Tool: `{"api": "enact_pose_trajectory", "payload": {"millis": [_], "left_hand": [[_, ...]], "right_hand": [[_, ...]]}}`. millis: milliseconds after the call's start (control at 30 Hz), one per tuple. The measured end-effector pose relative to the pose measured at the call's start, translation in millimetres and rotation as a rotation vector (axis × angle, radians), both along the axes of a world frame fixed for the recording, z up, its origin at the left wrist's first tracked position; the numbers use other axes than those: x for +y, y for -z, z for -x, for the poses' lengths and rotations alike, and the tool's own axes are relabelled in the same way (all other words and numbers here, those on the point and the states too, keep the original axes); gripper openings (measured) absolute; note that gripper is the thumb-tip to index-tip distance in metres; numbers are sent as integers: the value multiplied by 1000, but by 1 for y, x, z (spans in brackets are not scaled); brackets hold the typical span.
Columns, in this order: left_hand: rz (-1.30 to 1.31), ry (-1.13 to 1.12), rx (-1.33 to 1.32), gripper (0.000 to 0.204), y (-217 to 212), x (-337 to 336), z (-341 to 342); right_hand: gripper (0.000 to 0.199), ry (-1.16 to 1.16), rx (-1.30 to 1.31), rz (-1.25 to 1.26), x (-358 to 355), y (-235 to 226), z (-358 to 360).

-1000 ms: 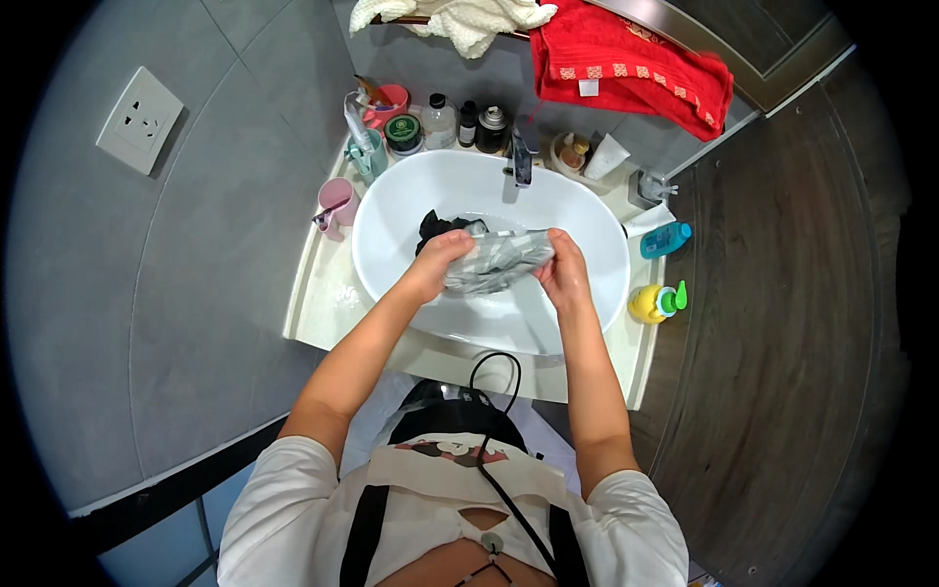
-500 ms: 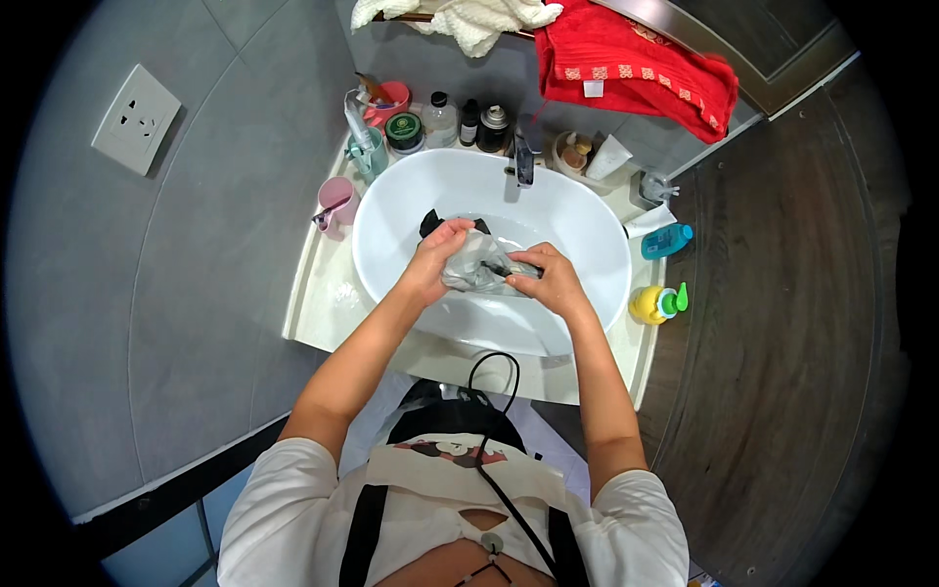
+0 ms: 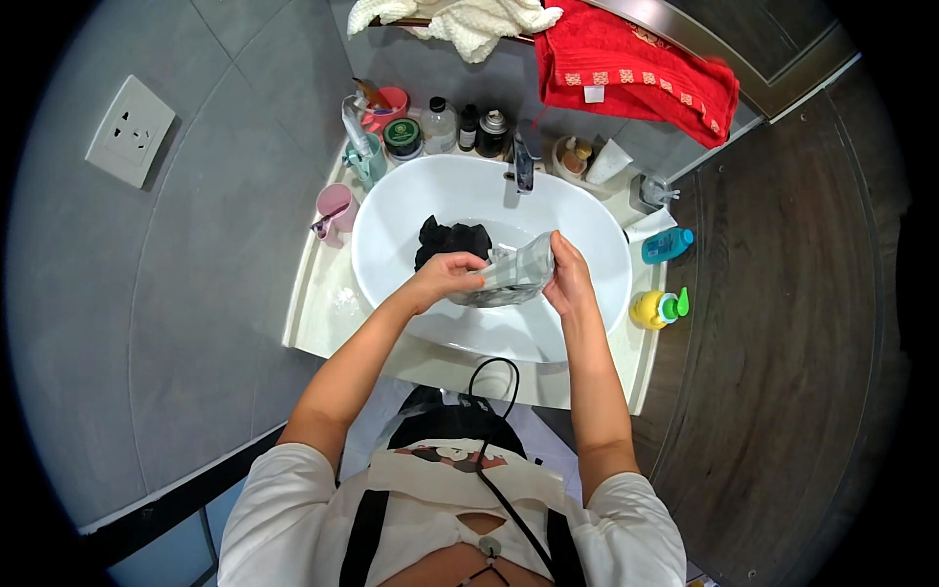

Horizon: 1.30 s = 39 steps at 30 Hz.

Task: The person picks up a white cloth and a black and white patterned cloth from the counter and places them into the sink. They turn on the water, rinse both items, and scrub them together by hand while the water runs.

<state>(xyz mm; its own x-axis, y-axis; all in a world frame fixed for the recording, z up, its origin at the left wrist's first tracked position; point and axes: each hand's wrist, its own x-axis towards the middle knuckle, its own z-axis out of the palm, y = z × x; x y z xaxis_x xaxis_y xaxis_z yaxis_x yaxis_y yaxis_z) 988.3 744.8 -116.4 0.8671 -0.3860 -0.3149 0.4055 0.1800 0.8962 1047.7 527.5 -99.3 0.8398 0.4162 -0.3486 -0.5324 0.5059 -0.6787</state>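
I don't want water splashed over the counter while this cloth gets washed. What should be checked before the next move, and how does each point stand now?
1. Both hands on the grey cloth: ok, left hand and right hand grip it.
2. Cloth over the white basin: ok.
3. Black garment inside the basin: ok.
4. Tap shut off: cannot tell.
5. Yellow bottle and teal bottle clear of the elbows: ok, both lie on the counter to the right.

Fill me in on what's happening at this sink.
A person stands at a white basin and grips a wet grey cloth with both hands, the left hand and the right hand, above the water. A black garment lies in the basin behind it. Bottles and cups line the rim.
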Motion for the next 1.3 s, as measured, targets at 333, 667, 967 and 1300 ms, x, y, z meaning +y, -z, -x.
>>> {"api": "enact_pose_trajectory", "payload": {"millis": [333, 667, 967, 1300], "left_hand": [[486, -321, 38, 13, 6, -16, -12], [473, -565, 386, 39, 27, -49, -28], [167, -523, 374, 33, -11, -102, -18], [184, -595, 327, 29, 19, -94, -29]], "right_hand": [[28, 107, -163, 449, 2, 26, -3], [13, 138, -787, 843, 47, -5, 35], [14, 419, -683, 1214, 38, 10, 3], [12, 391, -757, 1057, 60, -4, 26]]}}
